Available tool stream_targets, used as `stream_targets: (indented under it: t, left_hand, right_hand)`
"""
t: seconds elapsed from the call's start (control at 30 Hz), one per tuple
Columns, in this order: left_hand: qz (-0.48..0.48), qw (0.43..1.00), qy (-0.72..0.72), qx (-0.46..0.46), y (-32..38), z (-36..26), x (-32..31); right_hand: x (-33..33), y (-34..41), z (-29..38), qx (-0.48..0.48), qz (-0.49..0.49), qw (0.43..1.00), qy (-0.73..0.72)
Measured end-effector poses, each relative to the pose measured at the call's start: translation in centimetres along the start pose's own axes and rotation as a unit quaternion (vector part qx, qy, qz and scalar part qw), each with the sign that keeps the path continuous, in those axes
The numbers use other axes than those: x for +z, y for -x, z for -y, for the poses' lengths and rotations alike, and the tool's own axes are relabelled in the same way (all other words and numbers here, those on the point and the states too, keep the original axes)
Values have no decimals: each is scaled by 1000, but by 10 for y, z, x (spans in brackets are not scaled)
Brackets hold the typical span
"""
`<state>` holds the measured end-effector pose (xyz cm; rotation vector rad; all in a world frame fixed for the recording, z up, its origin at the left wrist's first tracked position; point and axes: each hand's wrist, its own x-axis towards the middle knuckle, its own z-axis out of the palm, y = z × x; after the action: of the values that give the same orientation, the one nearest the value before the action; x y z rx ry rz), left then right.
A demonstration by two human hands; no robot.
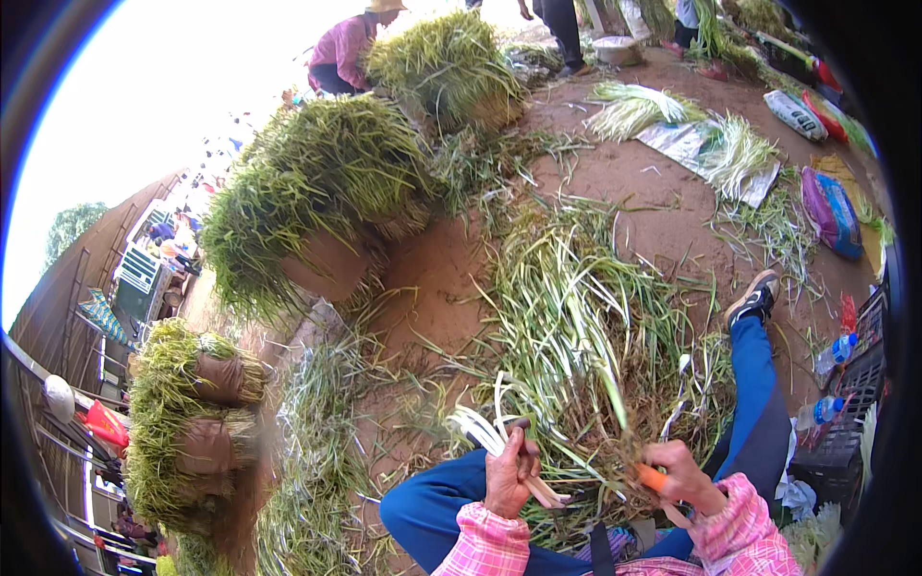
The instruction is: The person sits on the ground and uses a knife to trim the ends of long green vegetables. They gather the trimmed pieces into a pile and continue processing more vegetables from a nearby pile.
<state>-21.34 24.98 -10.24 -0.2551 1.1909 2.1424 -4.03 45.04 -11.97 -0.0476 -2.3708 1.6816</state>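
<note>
My left hand [510, 471] grips a small bunch of peeled white scallion-like stalks [479, 426], whose ends stick out above and below the fist. A dark piece shows at its thumb tip. My right hand [677, 471] is closed at the root end of a longer green-and-white stalk [612, 392]. Something orange [651, 477] sits at its fingers; whether it is a finger cover or a handle is unclear. Before me, between my legs, spreads a loose heap of unpeeled stalks [562, 309] with brown, soil-covered roots. My blue-trousered leg [753, 374] stretches along its right side.
Large tied bundles of green stalks [324, 173] stand ahead and left. Peeled stalks [742, 155] lie on a sheet at upper right. Water bottles [821, 410] stand by a black crate [850, 439] at right. A crouching person [342, 50] and others are farther off. Leafy trimmings [317, 432] cover the left ground.
</note>
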Motion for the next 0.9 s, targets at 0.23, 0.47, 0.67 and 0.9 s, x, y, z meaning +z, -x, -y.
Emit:
stream_targets:
  t: [0.23,0.47,0.67,0.9]
  left_hand:
    - [51,999,7,0,12,13,6]
    - [59,993,-96,-19,20,31,22]
    - [85,987,-130,-50,24,38,28]
    - [84,986,-141,-35,20,43,29]
  right_hand:
    - [28,16,22,230,-53,955,-182]
    - [38,-4,25,-29,-71,994,76]
    - [60,0,7,0,-46,988,147]
    - [40,-2,11,24,5,993,115]
